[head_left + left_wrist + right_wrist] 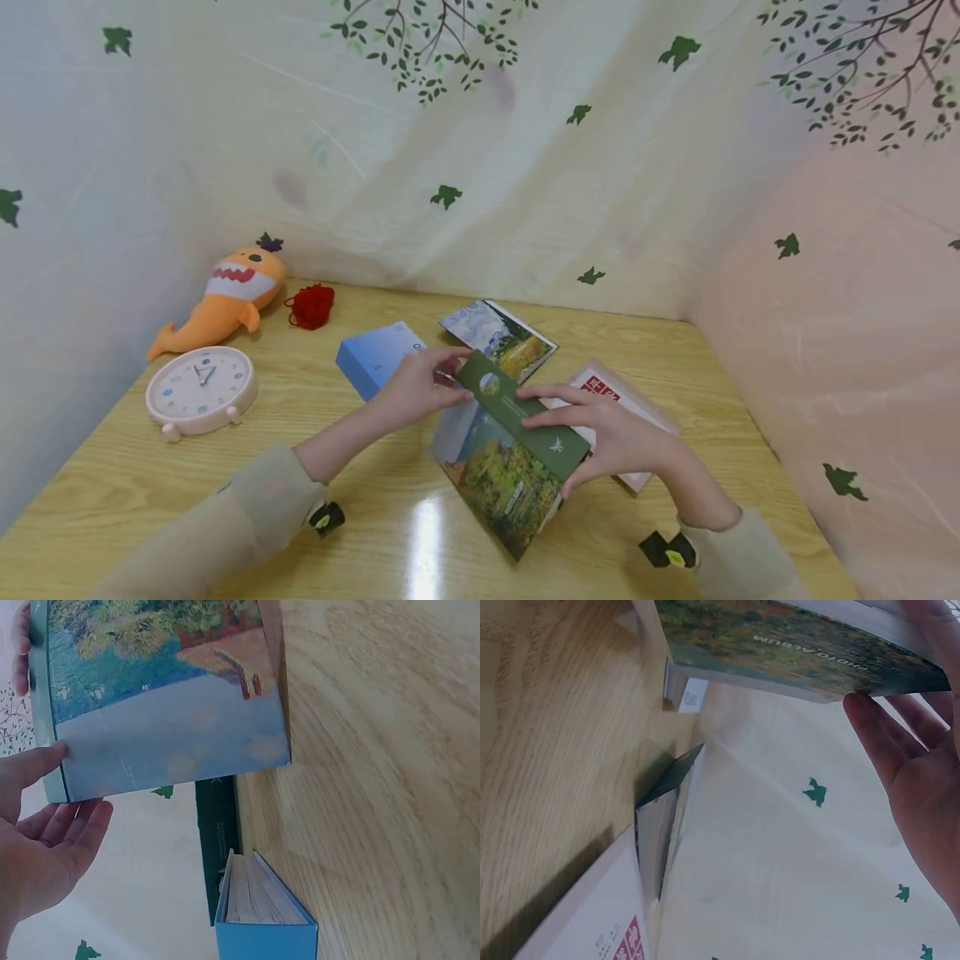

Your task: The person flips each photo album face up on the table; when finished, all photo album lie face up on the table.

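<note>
A photo album (491,479) with a painted garden cover and a green spine (517,408) stands tilted on the table, spine uppermost. My left hand (412,387) pinches the spine's far left end, thumb on the front cover in the left wrist view. At the other end, my right hand (618,425) holds the album, fingers spread over the spine and thumb at its near end. "PHOTO ALBUM" lettering shows on the cover (780,645) in the right wrist view. Behind my left hand stands a thick blue book (378,354), its pages (259,896) slightly fanned.
Another painted-cover album (502,333) lies at the back. A pale box-like book with red characters (633,408) is partly behind my right hand. On the left are a pink clock (201,387), an orange shark plush (225,300) and red yarn (311,307). A leaf-printed curtain encloses the table.
</note>
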Motion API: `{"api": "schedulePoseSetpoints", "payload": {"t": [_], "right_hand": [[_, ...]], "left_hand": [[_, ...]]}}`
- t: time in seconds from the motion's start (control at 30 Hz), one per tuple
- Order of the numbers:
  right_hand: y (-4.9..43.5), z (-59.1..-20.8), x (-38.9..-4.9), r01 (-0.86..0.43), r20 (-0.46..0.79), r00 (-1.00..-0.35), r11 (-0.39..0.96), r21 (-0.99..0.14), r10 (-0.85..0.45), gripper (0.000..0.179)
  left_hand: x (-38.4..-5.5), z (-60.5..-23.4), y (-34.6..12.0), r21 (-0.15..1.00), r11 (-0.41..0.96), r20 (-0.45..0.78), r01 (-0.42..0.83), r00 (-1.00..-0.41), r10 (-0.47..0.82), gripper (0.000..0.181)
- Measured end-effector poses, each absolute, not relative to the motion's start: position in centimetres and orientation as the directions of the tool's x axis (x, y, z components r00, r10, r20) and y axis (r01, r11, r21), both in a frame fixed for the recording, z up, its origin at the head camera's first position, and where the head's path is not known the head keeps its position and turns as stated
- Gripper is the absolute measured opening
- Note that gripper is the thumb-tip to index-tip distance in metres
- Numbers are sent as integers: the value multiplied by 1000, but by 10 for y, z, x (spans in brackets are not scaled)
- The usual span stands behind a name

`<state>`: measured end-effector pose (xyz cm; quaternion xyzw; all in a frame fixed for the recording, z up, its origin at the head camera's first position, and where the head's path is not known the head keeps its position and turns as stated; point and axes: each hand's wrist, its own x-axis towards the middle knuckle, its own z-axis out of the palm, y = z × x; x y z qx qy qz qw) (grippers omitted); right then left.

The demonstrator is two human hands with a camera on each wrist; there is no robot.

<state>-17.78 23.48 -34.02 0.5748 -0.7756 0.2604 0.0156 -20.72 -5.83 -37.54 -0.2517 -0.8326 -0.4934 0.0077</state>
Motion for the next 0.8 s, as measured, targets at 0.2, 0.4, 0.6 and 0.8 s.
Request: {"api": "schedulePoseSetpoints", "payload": {"t": [0.2, 0.4, 0.6, 0.8], "right_hand": [[229, -335, -176, -927, 404, -270, 123, -353, -874, 82], [225, -337, -170, -918, 364, -273, 128, -375, -890, 84], [220, -342, -166, -902, 304, -314, 183, -391, -899, 85], [213, -345, -164, -898, 322, -301, 153, -414, -898, 90]], "left_hand": [[-208, -376, -58, 733, 405, 405, 547, -828, 388, 53], [-206, -377, -61, 729, 375, 432, 573, -809, 398, 54], [-204, -378, -66, 759, 359, 397, 542, -824, 405, 54], [-202, -379, -75, 775, 344, 380, 530, -826, 416, 53]]}}
